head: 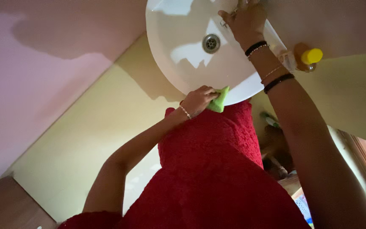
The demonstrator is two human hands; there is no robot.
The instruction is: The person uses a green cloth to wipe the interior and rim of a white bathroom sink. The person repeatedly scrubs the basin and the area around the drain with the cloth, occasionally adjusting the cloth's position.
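at the near rim of the white washbasin (178, 63), one hand (198, 101) is clenched round a folded green cloth (217, 101), pressing it against the basin's outer edge. judging by the arms, the picture appears upside down, so this arm at frame left would be the person's right; the other, the left hand (245, 19), lies at the far rim by the tap fitting, fingers curled over it, though whether it truly grips i cannot tell.

cloth sits just beyond the knuckles, toward the bowl, touching the rim; its long edge runs roughly along the rim's curve. the cloth hand is the nearer one to it, the other well apart across the bowl.

basin: glazed, smooth, round, with a metal drain (211, 43) at the middle. cloth: soft, matte. red lace-textured dress (217, 169) below. a yellow-capped bottle (306, 57) stands beside the basin. bead bracelets (256, 48) on the far wrist, thin chain on the near one.
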